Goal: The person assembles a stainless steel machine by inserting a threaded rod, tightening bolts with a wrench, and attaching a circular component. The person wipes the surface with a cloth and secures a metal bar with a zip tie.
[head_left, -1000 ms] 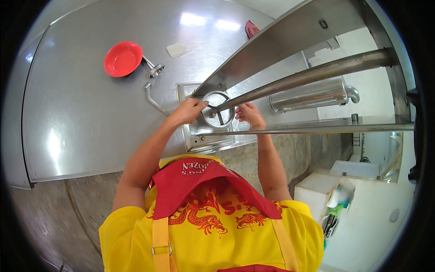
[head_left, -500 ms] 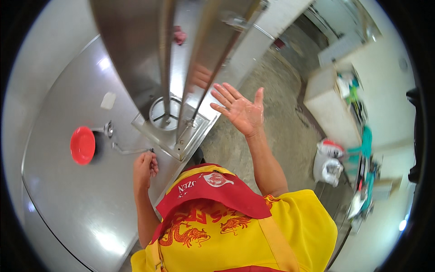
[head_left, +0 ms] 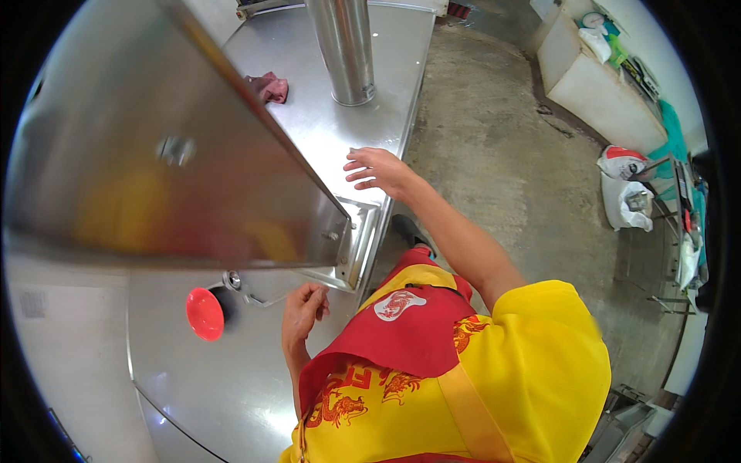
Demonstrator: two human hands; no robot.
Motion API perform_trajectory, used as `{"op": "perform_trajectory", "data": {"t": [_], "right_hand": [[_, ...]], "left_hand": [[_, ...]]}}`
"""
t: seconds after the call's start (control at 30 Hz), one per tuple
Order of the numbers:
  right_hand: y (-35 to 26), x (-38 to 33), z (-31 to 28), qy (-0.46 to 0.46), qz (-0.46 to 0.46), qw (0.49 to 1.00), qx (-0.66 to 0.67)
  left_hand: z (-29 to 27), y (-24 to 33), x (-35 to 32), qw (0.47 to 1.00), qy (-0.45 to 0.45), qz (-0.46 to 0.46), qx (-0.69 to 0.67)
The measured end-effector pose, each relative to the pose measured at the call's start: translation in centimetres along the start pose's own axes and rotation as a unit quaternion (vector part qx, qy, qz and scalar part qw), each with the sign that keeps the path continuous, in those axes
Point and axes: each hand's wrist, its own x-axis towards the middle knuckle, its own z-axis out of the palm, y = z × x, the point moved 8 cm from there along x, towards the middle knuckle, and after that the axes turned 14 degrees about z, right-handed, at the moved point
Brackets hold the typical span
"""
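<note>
Item, as I view it from my remote station: one short-sleeved bright yellow shirt (head_left: 540, 347). Over its front, a red bib apron (head_left: 401, 339) bearing a white round emblem near its top edge and orange dragon figures below. An orange strap crosses the shirt beside the apron. Forearms bare.

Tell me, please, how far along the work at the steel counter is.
Done: the pink cloth lies set aside on the steel counter. In hand: the right hand hovers open over it; the left hand curls beside a wire handle. Left: the red bowl sits out beside it.
</note>
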Motion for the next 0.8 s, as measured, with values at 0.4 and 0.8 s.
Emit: {"op": "perform_trajectory", "data": {"t": [0.4, 0.8], "right_hand": [[-13.8, 28.3, 7.0, 0.118, -0.267, 0.862, -0.415], [-15.2, 49.1, 7.4, 0.177, -0.303, 0.633, -0.69]], "left_hand": [[-11.4, -5.6, -6.5, 0.882, 0.468, 0.019, 0.042], [12.4, -7.0, -18.8, 0.66, 0.724, -0.202, 0.005]]}}
